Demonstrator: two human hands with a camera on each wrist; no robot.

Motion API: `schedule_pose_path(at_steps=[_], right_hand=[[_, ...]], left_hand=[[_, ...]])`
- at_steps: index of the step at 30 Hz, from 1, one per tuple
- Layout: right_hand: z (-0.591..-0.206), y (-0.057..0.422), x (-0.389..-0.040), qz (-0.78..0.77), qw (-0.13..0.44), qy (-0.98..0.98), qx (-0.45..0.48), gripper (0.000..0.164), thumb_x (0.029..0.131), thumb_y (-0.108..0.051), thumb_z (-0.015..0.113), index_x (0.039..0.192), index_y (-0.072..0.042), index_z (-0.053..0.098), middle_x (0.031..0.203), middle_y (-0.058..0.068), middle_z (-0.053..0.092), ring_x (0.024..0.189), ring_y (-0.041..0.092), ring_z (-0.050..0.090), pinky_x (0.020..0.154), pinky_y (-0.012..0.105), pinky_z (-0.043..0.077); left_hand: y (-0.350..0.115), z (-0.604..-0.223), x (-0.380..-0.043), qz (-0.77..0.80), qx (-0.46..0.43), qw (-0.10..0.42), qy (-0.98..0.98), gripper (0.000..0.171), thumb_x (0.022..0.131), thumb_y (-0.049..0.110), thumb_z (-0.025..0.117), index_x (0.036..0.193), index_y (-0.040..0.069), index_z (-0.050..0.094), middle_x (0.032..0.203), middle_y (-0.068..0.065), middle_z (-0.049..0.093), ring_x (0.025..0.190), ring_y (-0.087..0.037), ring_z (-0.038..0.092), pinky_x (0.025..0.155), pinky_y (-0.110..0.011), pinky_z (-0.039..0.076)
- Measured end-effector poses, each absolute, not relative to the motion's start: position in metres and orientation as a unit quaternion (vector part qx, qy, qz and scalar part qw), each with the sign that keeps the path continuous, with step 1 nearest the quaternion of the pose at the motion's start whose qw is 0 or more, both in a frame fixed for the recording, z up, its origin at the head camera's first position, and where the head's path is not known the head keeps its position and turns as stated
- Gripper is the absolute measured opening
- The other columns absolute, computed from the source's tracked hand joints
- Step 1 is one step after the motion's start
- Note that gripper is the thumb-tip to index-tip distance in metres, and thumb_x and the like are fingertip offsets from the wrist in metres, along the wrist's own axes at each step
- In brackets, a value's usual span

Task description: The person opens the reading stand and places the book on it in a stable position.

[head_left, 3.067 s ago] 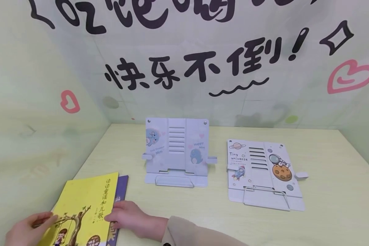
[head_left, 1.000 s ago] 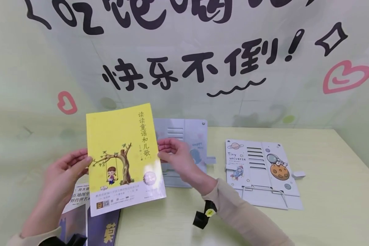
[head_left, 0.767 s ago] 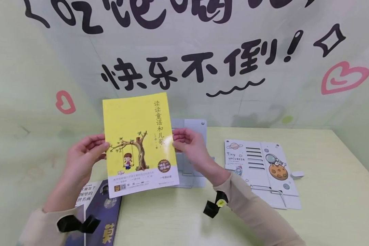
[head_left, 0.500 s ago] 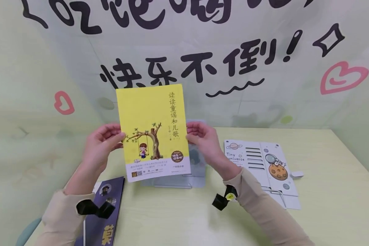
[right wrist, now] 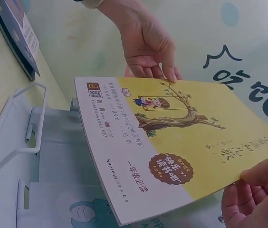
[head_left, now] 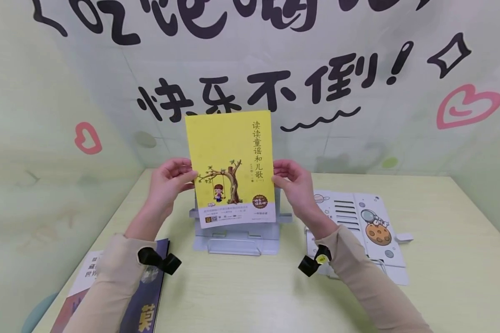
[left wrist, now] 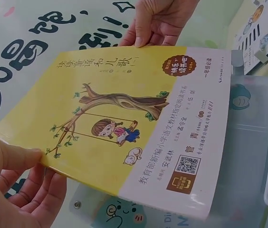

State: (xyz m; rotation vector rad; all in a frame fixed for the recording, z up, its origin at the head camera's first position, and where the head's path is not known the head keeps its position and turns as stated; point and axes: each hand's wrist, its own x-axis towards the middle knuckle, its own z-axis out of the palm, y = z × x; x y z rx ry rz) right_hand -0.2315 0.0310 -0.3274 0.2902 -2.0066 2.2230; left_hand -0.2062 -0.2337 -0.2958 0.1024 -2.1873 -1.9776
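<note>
A yellow and white children's book (head_left: 229, 152) is held up by both hands, its cover with a tree and a child on a swing facing me. My left hand (head_left: 166, 185) pinches its left edge, thumb on the cover and fingers behind. On the opposite edge my right hand (head_left: 293, 187) pinches it the same way, as the right wrist view also shows with the book (right wrist: 172, 137) tilted. Behind the book stands a pale blue book stand (head_left: 237, 245) with dinosaur pictures, largely covered; its lower ledge and wire holder show below the book.
At the right lies a white book stand (head_left: 354, 217) with an astronaut print, partly behind the right forearm. More books (head_left: 150, 296), one dark blue, lie at the table's left under the left forearm. A printed curtain (head_left: 250, 55) hangs behind the table (head_left: 233, 291).
Both hands have lifted the yellow book off the pile at the left and carried it rightward, to in front of the pale blue stand. It has turned more upright, baring the books beneath.
</note>
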Motion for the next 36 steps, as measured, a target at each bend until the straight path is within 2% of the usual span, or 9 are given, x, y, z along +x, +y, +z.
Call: schedule_pose_path(at_steps=[6, 11, 20, 28, 36], right_hand=[[-0.337, 0.035, -0.235, 0.721, 0.078, -0.681, 0.095, 0.027, 0.082, 0.015, 0.056, 0.108, 0.008, 0.058, 0.092, 0.009, 0.059, 0.086, 0.022, 0.056, 0.072, 0.021, 0.052], [-0.345, 0.036, -0.235, 0.705, 0.075, -0.699, 0.089, 0.026, 0.082, 0.013, 0.057, 0.107, 0.006, 0.059, 0.093, 0.01, 0.06, 0.087, 0.022, 0.057, 0.073, 0.02, 0.052], [-0.362, 0.035, -0.233, 0.649, 0.063, -0.753, 0.086, 0.024, 0.08, 0.01, 0.061, 0.104, 0.005, 0.06, 0.092, 0.015, 0.061, 0.083, 0.019, 0.056, 0.071, 0.02, 0.051], [-0.37, 0.036, -0.23, 0.608, 0.073, -0.785, 0.095, 0.025, 0.077, 0.012, 0.063, 0.101, 0.005, 0.06, 0.091, 0.016, 0.063, 0.084, 0.024, 0.058, 0.074, 0.024, 0.05], [-0.373, 0.036, -0.226, 0.572, 0.077, -0.81, 0.104, 0.023, 0.077, 0.01, 0.065, 0.099, 0.003, 0.061, 0.089, 0.014, 0.063, 0.082, 0.023, 0.059, 0.073, 0.028, 0.051]], left_hand=[[-0.23, -0.307, -0.215, -0.64, 0.053, 0.083, -0.762, 0.019, 0.086, 0.002, 0.065, 0.103, 0.007, 0.058, 0.085, 0.0, 0.062, 0.075, -0.008, 0.059, 0.07, -0.024, 0.054], [-0.23, -0.317, -0.22, -0.629, 0.066, 0.071, -0.771, 0.019, 0.086, 0.0, 0.064, 0.103, 0.005, 0.057, 0.08, 0.005, 0.061, 0.073, -0.008, 0.058, 0.069, -0.022, 0.053], [-0.232, -0.336, -0.226, -0.571, 0.071, 0.068, -0.815, 0.023, 0.085, -0.002, 0.064, 0.106, -0.003, 0.056, 0.094, -0.012, 0.061, 0.073, -0.007, 0.056, 0.068, -0.019, 0.052], [-0.232, -0.345, -0.227, -0.543, 0.074, 0.068, -0.834, 0.021, 0.083, -0.001, 0.066, 0.102, -0.003, 0.058, 0.085, -0.002, 0.059, 0.073, -0.009, 0.054, 0.065, -0.016, 0.049], [-0.234, -0.35, -0.225, -0.521, 0.068, 0.063, -0.848, 0.021, 0.083, 0.002, 0.066, 0.103, -0.002, 0.058, 0.087, -0.004, 0.059, 0.075, -0.012, 0.054, 0.066, -0.015, 0.048]])
